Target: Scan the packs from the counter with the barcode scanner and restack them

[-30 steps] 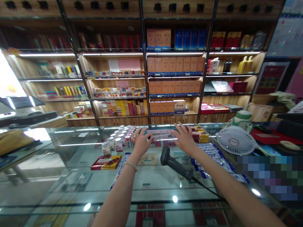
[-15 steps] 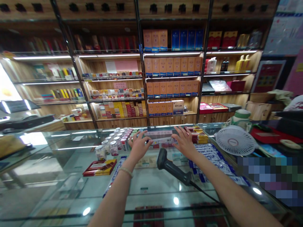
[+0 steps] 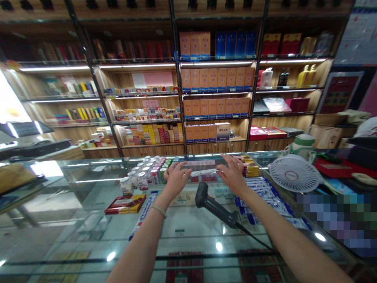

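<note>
Both hands, left hand [image 3: 176, 179] and right hand [image 3: 232, 175], have spread slightly, palms down.

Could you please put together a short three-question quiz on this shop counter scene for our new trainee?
1. True or false: the left hand and the right hand sit at opposite ends of the long flat carton.
2. What dark tool lies on the glass counter just nearer than the hands?
3. Which stands right of the right hand: A) white fan, B) small jars, C) chocolate bar?

Key
1. True.
2. The barcode scanner.
3. A, the white fan; the small jars stand to the left.
</note>
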Demonstrator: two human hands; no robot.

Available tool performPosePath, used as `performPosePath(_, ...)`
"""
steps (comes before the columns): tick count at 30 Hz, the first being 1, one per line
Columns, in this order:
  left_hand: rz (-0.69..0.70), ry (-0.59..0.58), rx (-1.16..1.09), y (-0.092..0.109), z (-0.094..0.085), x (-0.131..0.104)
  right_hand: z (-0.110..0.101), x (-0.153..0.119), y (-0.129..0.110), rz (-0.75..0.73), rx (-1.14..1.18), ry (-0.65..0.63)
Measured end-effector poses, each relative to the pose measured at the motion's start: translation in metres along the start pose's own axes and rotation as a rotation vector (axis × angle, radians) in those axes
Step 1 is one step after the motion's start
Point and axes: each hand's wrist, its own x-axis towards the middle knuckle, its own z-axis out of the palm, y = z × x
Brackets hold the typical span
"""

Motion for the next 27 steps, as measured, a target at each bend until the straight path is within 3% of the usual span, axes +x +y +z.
performPosePath(5,-0.005,0.015,0.044,0.014,-0.008,-0.005,-0.006,0.003,-0.001,0.054,0.045,0.003)
performPosePath(13,0.103,0.168,0.173,0.032,-0.022,-0.012,-0.009,0.004,0.005,0.136,0.082,-0.011)
performPosePath(20,0.111,0.179,0.154,0.032,-0.018,-0.011,-0.007,0.003,0.004,0.151,0.089,-0.029)
performPosePath(27,0.054,0.169,0.054,0.019,-0.015,-0.006,0.000,0.001,0.011,0.209,0.113,0.012)
